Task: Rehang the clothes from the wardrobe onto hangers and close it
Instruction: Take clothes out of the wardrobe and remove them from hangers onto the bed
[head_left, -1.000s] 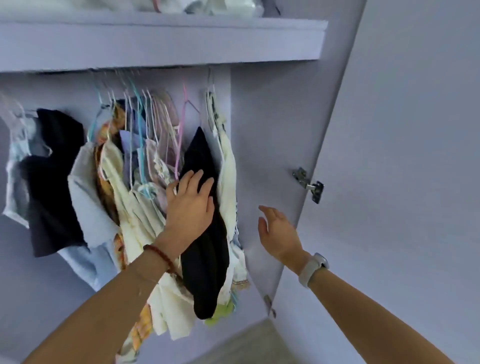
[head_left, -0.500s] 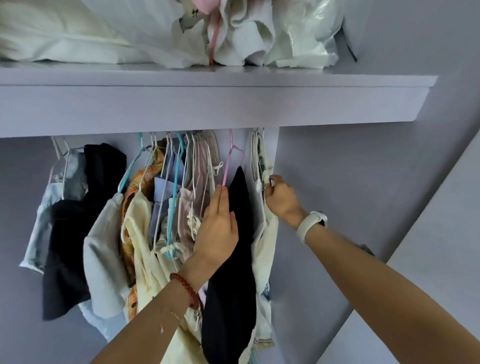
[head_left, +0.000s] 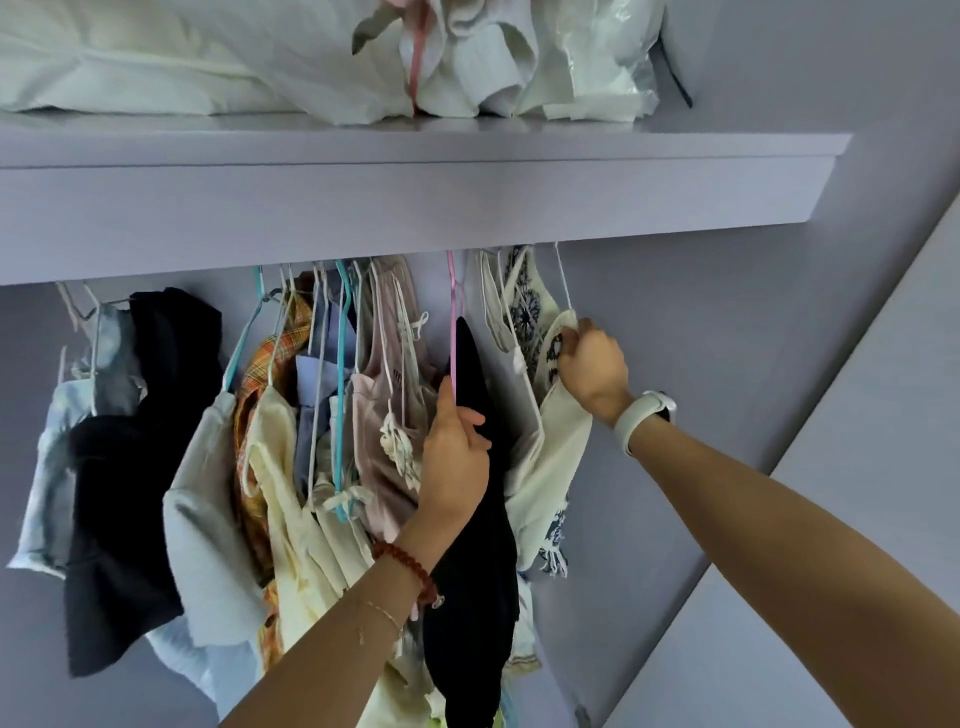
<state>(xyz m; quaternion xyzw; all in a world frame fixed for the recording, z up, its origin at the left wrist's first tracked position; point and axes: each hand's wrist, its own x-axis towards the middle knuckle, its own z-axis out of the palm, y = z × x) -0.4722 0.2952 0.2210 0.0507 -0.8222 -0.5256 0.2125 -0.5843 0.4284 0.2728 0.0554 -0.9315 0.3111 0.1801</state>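
under the shelf (head_left: 415, 208), clothes hang in a row on hangers. toward the left end hang a pale denim piece (head_left: 49, 467) and a black top (head_left: 135, 467), then a packed bunch of cream, plaid and pink garments (head_left: 322, 441). next, the left hand (head_left: 454, 457) pinches a pink hanger (head_left: 453, 332) carrying a black garment (head_left: 478, 597). at the right end, the right hand (head_left: 592, 369) grips the patterned collar of a cream top (head_left: 550, 467). white bedding (head_left: 156, 57) lies on the shelf.

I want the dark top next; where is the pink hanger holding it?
In the head view, the thin pink hanger hangs right of centre under the lilac shelf, between the pale pink camisole and the cream embroidered top.
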